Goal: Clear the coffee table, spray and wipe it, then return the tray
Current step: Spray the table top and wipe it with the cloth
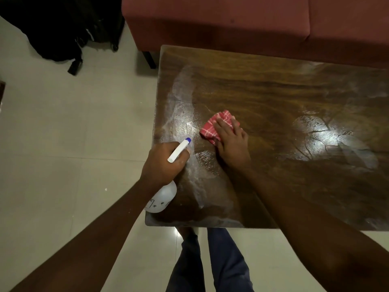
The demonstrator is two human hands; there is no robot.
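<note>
The dark wooden coffee table [273,85] fills the right half of the view, with wet smeared patches at its left end and right side. My right hand [231,140] presses a folded red checked cloth [212,127] flat onto the tabletop near the left end, fingers lying straight over it. My left hand [164,163] grips a white spray bottle [162,197] by its neck over the table's front left corner. The bottle's white trigger head with a blue nozzle [180,149] points toward the cloth. No tray is in view.
A red sofa [231,22] stands just behind the table's far edge. A black bag [59,32] lies on the pale tiled floor at the upper left. My legs in blue trousers [210,260] stand at the table's front edge.
</note>
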